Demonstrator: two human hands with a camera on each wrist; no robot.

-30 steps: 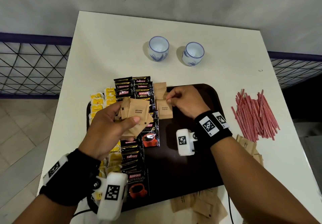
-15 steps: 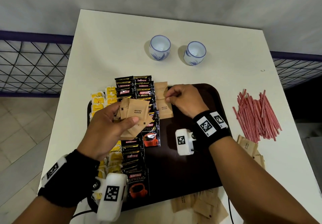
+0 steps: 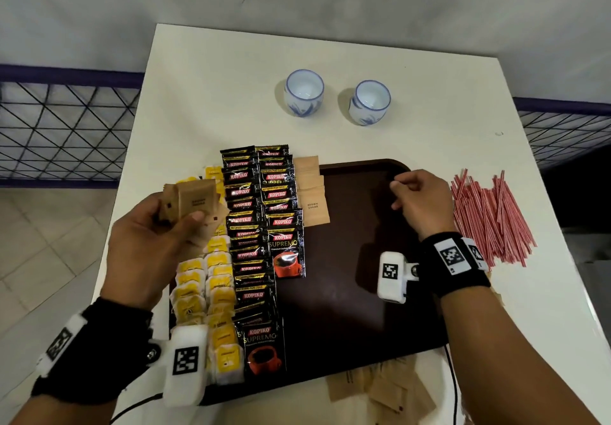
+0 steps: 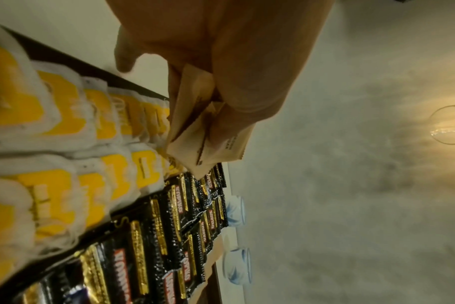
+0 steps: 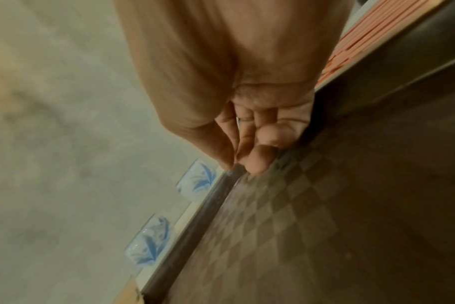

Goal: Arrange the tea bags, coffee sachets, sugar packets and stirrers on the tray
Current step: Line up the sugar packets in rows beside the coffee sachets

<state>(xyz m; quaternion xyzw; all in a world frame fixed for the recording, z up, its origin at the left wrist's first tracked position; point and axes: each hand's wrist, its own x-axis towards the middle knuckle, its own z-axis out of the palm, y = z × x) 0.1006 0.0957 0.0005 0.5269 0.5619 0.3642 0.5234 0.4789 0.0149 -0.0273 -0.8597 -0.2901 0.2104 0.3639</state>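
My left hand [image 3: 178, 209] grips a fanned bundle of brown sugar packets [image 3: 195, 203] above the tea bags; the left wrist view shows the packets [image 4: 210, 131] pinched under my thumb. The dark brown tray [image 3: 363, 292] carries two columns of yellow tea bags [image 3: 218, 292], two columns of black coffee sachets [image 3: 258, 226] and a short row of sugar packets [image 3: 312, 203]. My right hand [image 3: 395, 190] hovers over the tray's far right corner, fingers [image 5: 257, 160] curled, holding nothing. Red-and-white stirrers [image 3: 489, 216] lie heaped on the table right of the tray.
Two white-and-blue cups [image 3: 304, 92] [image 3: 369, 102] stand on the white table beyond the tray. Loose sugar packets [image 3: 380, 388] lie off the tray at its near edge. The tray's right half is bare. A wire fence flanks the table on both sides.
My right hand let go of the sugar packet in the row beside the coffee sachets and moved right across the tray toward the stirrers. My left hand shifted slightly left with its bundle.
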